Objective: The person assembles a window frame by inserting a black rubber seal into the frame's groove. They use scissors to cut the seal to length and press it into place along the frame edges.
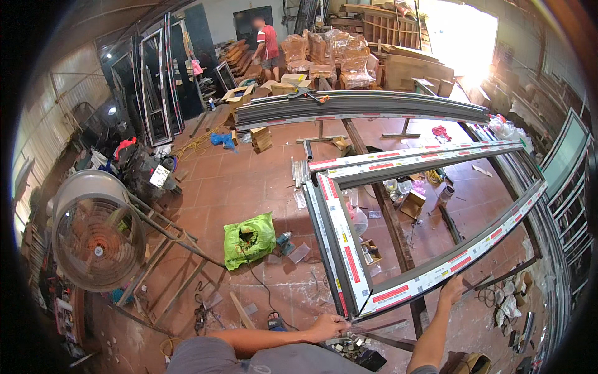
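A large rectangular metal frame point(352, 265), its dark profiles covered with white and red protective film, lies raised on dark support bars before me. My left hand point(329, 327) is at its near left corner with the fingers curled; what they hold, if anything, I cannot make out. A thin dark rod point(366, 303) slants across that corner. Further right, my right hand point(453, 290) grips the outer edge of the frame's near rail, its fingertips partly hidden. Small metal parts point(352, 349) lie in a pile just below my left hand.
Long stacked profiles point(361, 106) lie on stands beyond the frame. A big round fan point(98, 243) stands left, near a green bag point(249, 240) and a power drill point(284, 243) on the tiled floor. A person point(268, 47) in red stands at the back. More profiles point(564, 268) line the right.
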Tool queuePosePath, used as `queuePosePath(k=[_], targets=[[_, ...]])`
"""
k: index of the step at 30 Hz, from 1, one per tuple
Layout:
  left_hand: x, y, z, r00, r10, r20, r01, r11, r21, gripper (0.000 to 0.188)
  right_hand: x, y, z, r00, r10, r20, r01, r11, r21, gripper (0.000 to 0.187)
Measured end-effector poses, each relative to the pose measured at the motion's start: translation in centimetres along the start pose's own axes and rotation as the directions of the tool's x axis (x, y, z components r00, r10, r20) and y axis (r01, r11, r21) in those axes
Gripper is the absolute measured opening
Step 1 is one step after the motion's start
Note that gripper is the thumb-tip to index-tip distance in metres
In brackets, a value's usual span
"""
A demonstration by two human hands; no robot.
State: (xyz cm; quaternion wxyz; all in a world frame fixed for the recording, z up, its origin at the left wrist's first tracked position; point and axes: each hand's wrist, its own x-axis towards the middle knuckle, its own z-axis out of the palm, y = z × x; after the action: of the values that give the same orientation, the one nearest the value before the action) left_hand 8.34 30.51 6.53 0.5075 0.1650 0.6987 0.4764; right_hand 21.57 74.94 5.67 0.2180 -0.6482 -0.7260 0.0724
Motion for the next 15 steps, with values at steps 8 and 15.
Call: queuePosePath(k=[8,15], targets=[[0.0,0.3,0.5,0.999,0.024,-0.036,-0.024,1.000,-0.012,0.032,1.0,1.2,0.8,0.998,-0.060,0.001,0.060,0.998,-0.016,0.036],[1.0,-0.9,1.2,0.996,0.052,-0.074,-0.055,0.998,-0.037,0.032,2.1,3.7,5.3,0.997,0.066,0.034,-0.074,0.797,0.600,0.047]])
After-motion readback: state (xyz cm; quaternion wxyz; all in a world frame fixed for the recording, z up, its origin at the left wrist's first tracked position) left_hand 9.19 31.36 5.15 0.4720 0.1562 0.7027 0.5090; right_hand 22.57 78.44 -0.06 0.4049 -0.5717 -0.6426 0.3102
